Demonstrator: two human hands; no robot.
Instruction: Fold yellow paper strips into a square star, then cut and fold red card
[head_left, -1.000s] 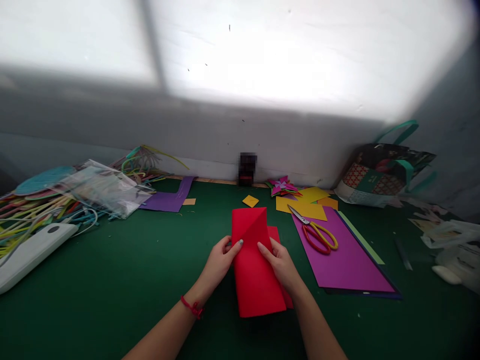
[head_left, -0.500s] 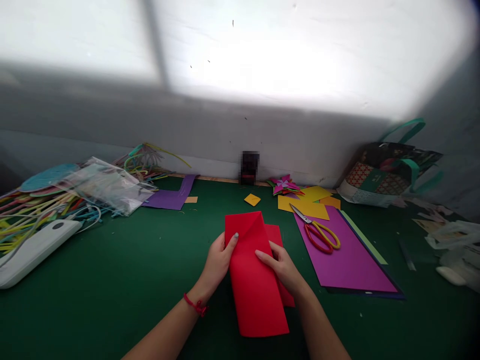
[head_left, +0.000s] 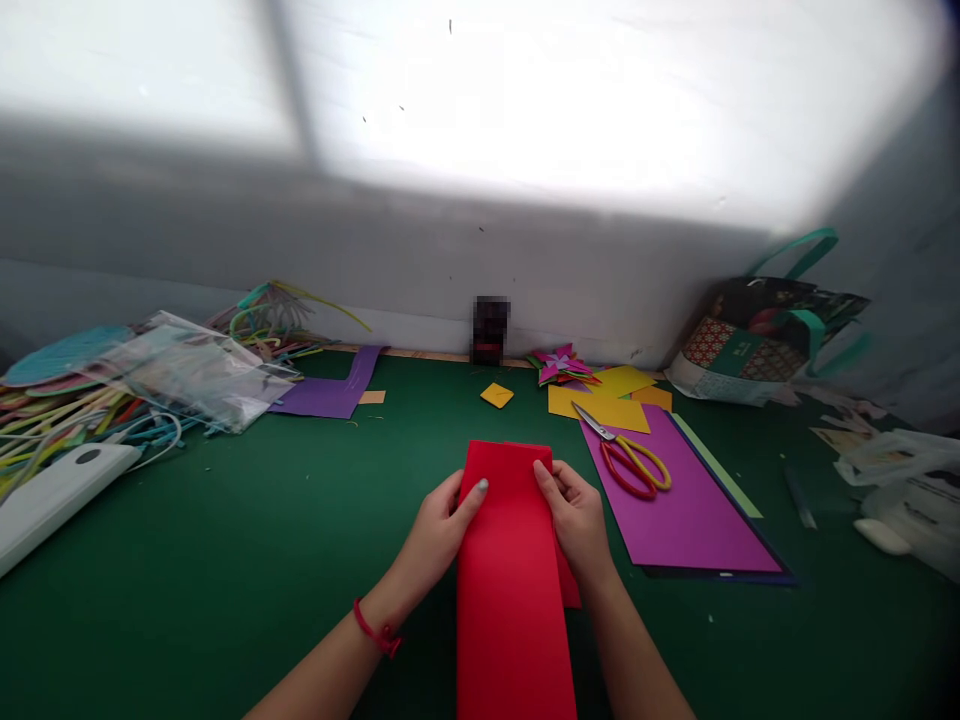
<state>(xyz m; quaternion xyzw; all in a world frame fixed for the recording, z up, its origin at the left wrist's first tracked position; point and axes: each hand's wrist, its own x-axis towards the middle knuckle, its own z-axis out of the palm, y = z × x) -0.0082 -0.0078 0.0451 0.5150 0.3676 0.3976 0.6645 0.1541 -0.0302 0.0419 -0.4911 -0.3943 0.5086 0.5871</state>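
A folded sheet of red paper [head_left: 511, 590] is held up in front of me, its long side running toward the near edge of the view. My left hand [head_left: 442, 515] pinches its upper left edge, thumb on the front and fingers hidden behind. At the upper right corner, my right hand [head_left: 577, 510] grips the paper with the thumb pressed on its face. Part of another red layer shows behind, below my right hand. Right of the hands, scissors [head_left: 628, 462] with one red and one yellow handle rest partly on magenta paper [head_left: 690, 510].
Yellow sheets [head_left: 600, 408] and a pink layered paper star [head_left: 561, 365] lie at the back. A small yellow square [head_left: 497, 396] sits mid-table. Left are purple paper [head_left: 322, 395], a clear plastic bag [head_left: 202, 370] and a white device [head_left: 67, 500]. A patterned bag [head_left: 750, 345] stands back right.
The red paper has turned more upright, and its slanted top crease no longer shows. My right hand has moved up to its top right corner. The view has shifted slightly.
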